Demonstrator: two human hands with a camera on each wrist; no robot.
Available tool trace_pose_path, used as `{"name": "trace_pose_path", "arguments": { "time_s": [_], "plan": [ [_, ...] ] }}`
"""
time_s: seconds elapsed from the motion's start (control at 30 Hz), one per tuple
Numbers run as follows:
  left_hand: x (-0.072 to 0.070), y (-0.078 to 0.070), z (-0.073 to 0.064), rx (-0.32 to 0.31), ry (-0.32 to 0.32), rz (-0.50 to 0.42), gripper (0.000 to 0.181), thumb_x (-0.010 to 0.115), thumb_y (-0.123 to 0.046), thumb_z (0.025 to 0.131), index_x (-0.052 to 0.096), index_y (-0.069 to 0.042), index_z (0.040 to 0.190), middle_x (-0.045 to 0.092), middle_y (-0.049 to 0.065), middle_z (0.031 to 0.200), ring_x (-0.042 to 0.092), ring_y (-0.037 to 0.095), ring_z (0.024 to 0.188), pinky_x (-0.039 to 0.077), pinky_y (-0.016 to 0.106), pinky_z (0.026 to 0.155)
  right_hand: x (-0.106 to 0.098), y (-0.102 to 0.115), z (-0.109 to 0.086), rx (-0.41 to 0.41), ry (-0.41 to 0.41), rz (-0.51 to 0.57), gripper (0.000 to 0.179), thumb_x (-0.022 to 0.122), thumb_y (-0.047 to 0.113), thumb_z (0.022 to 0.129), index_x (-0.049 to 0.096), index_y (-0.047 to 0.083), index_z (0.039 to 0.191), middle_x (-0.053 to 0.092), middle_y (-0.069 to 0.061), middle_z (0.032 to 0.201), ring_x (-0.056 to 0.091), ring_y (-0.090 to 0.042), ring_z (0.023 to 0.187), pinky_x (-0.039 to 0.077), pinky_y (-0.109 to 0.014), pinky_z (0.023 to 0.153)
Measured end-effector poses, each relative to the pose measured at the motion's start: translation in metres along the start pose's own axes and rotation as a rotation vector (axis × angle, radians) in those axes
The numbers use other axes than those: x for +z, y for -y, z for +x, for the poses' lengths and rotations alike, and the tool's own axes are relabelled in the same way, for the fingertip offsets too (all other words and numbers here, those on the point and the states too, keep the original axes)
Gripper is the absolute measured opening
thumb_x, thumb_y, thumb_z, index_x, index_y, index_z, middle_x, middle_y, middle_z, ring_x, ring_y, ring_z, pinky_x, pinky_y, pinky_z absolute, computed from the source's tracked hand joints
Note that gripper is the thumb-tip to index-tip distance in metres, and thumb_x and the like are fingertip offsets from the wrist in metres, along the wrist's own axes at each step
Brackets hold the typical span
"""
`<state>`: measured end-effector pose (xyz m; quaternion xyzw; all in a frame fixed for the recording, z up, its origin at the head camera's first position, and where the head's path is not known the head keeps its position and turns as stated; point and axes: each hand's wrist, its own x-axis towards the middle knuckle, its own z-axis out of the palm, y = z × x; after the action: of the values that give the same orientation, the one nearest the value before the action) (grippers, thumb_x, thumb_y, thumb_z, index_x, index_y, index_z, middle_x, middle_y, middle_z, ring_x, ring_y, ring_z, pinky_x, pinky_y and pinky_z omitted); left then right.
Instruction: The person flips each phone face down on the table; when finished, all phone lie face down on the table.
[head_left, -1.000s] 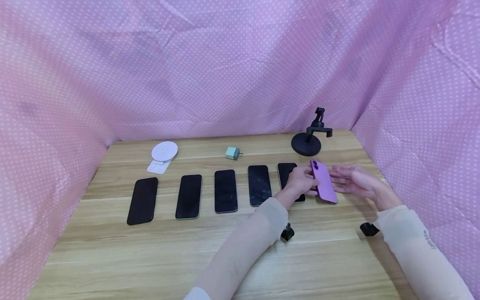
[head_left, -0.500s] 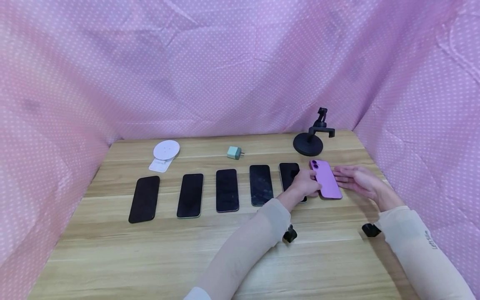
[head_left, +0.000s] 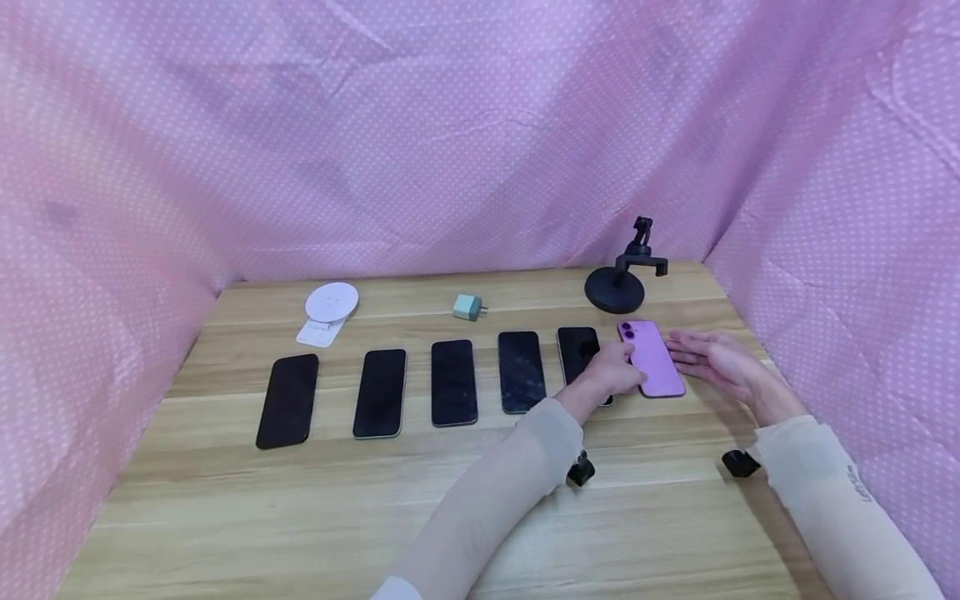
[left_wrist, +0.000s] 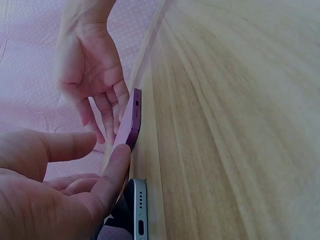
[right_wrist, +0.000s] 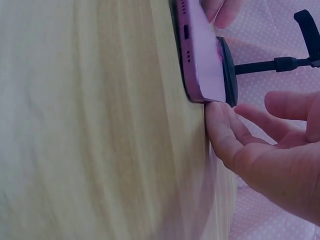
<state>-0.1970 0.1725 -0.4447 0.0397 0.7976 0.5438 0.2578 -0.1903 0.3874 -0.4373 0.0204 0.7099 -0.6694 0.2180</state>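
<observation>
A purple phone (head_left: 657, 360) lies back up at the right end of a row of phones, its camera lenses at the far left corner. My left hand (head_left: 613, 368) reaches over the neighbouring dark-screened phone (head_left: 577, 350), its fingertips at the purple phone's left edge. In the left wrist view the thumb (left_wrist: 72, 146) stands off the phone and a finger touches its edge. From the other side my right hand (head_left: 716, 362) touches the right edge with extended fingers (right_wrist: 220, 127). Neither hand grips the phone.
Further left lie more dark-screened phones, among them one phone (head_left: 521, 371) and, at the far end, another phone (head_left: 288, 400). Behind stand a white round charger (head_left: 332, 302), a green plug adapter (head_left: 467, 307) and a black phone stand (head_left: 615, 289). Pink dotted cloth (head_left: 480, 150) hangs around the table.
The purple phone was tilted up between both hands and now lies flat on the table. My left hand has shifted slightly right; the right hand has hardly moved.
</observation>
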Motion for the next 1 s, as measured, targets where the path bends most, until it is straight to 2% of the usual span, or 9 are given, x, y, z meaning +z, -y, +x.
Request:
{"name": "trace_pose_path", "arguments": {
  "time_s": [0.13, 0.23, 0.33, 0.43, 0.53, 0.67, 0.77, 0.87, 1.0],
  "plan": [
    [-0.002, 0.001, 0.001, 0.017, 0.009, -0.010, 0.060, 0.076, -0.003, 0.089, 0.056, -0.008, 0.146, 0.060, 0.005, 0.142, 0.061, 0.005, 0.108, 0.053, 0.020, 0.086, 0.000, 0.000, 0.000, -0.018, 0.001, 0.007, 0.065, 0.040, 0.020, 0.112, 0.006, -0.018, 0.153, 0.018, -0.032, 0.157, 0.060, -0.002, 0.112, 0.050, -0.026, 0.101],
    [-0.006, 0.002, -0.002, 0.031, 0.033, -0.049, 0.063, 0.075, -0.002, 0.090, 0.053, -0.008, 0.148, 0.057, 0.007, 0.145, 0.062, 0.006, 0.108, 0.054, 0.021, 0.087, 0.000, 0.000, 0.001, -0.033, -0.014, 0.013, 0.067, 0.042, 0.020, 0.111, 0.006, -0.018, 0.153, 0.044, -0.019, 0.150, 0.061, -0.003, 0.112, 0.050, -0.025, 0.101],
    [-0.016, 0.005, -0.006, 0.105, 0.046, 0.003, 0.066, 0.076, -0.007, 0.091, 0.049, -0.011, 0.151, 0.057, 0.007, 0.145, 0.061, 0.007, 0.116, 0.050, 0.020, 0.093, 0.003, -0.001, 0.000, -0.068, -0.069, 0.006, 0.068, 0.046, 0.019, 0.110, 0.008, -0.017, 0.154, 0.066, 0.003, 0.127, 0.062, 0.000, 0.108, 0.051, -0.020, 0.097],
    [-0.031, 0.009, -0.011, 0.213, 0.030, 0.073, 0.066, 0.076, -0.012, 0.091, 0.048, -0.013, 0.151, 0.059, 0.008, 0.142, 0.057, 0.013, 0.124, 0.048, 0.022, 0.097, 0.012, 0.000, -0.002, -0.124, -0.149, -0.056, 0.066, 0.050, 0.019, 0.109, 0.016, -0.016, 0.154, 0.067, 0.020, 0.113, 0.062, 0.003, 0.105, 0.052, -0.018, 0.093],
    [-0.048, 0.012, -0.017, 0.306, -0.003, 0.118, 0.065, 0.075, -0.015, 0.093, 0.048, -0.014, 0.151, 0.058, 0.010, 0.141, 0.058, 0.022, 0.126, 0.050, 0.026, 0.098, 0.027, 0.005, -0.004, -0.171, -0.207, -0.195, 0.063, 0.054, 0.022, 0.107, 0.027, -0.011, 0.154, 0.067, 0.005, 0.128, 0.060, 0.001, 0.110, 0.052, -0.020, 0.095],
    [-0.069, 0.019, -0.027, 0.356, -0.017, 0.140, 0.064, 0.074, -0.020, 0.095, 0.045, -0.014, 0.153, 0.050, 0.010, 0.150, 0.055, 0.029, 0.129, 0.050, 0.030, 0.102, 0.048, 0.010, -0.003, -0.177, -0.180, -0.302, 0.061, 0.053, 0.027, 0.108, 0.032, -0.004, 0.155, 0.041, -0.022, 0.155, 0.051, -0.012, 0.129, 0.046, -0.020, 0.102],
    [-0.080, 0.026, -0.034, 0.362, -0.015, 0.143, 0.065, 0.073, -0.020, 0.096, 0.044, -0.013, 0.153, 0.046, 0.007, 0.154, 0.046, 0.026, 0.139, 0.041, 0.032, 0.111, 0.063, 0.010, 0.001, -0.168, -0.098, -0.240, 0.060, 0.051, 0.024, 0.109, 0.028, -0.004, 0.156, 0.031, -0.026, 0.159, 0.042, -0.022, 0.139, 0.042, -0.021, 0.107],
    [-0.087, 0.032, -0.039, 0.336, -0.021, 0.141, 0.065, 0.073, -0.021, 0.096, 0.044, -0.013, 0.153, 0.045, 0.005, 0.154, 0.040, 0.021, 0.142, 0.037, 0.036, 0.115, 0.074, 0.008, 0.007, -0.159, -0.012, -0.144, 0.062, 0.049, 0.020, 0.109, 0.022, -0.007, 0.157, 0.025, -0.029, 0.160, 0.038, -0.029, 0.142, 0.040, -0.030, 0.112],
    [-0.093, 0.041, -0.042, 0.265, -0.004, 0.067, 0.066, 0.074, -0.020, 0.095, 0.044, -0.016, 0.154, 0.045, 0.006, 0.155, 0.045, 0.024, 0.137, 0.040, 0.042, 0.113, 0.083, 0.005, 0.012, -0.122, 0.063, -0.045, 0.065, 0.046, 0.017, 0.110, 0.011, -0.008, 0.159, 0.018, -0.033, 0.160, 0.028, -0.039, 0.146, 0.037, -0.041, 0.114]
  ]
}}
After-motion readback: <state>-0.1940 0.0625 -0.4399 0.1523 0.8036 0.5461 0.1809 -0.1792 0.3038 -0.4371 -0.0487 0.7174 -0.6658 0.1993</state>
